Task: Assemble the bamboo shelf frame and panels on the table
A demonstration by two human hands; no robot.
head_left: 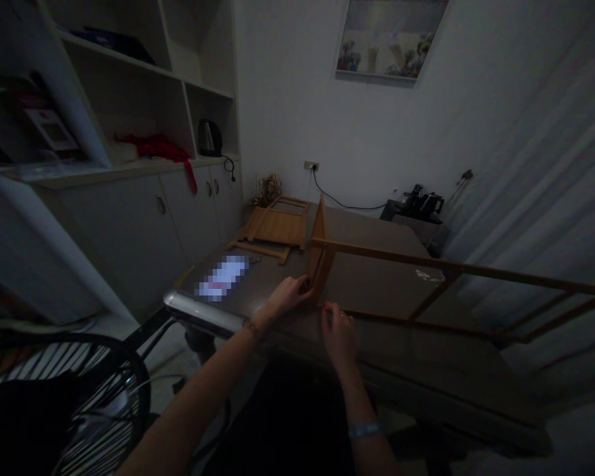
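Observation:
A wooden frame of thin bars lies across a dark table, with an upright wooden panel at its left end. My left hand grips the lower edge of that panel, fingers curled round it. Just to the right, my right hand is pinched closed at the frame's lower bar, apparently on a small reddish thing I cannot make out. A second flat wooden panel rests at the table's far left corner.
White cabinets and shelves stand along the left wall, with a kettle and a red cloth on the counter. A fan grille sits at the lower left. Curtains hang on the right. A blurred flat object lies on the table.

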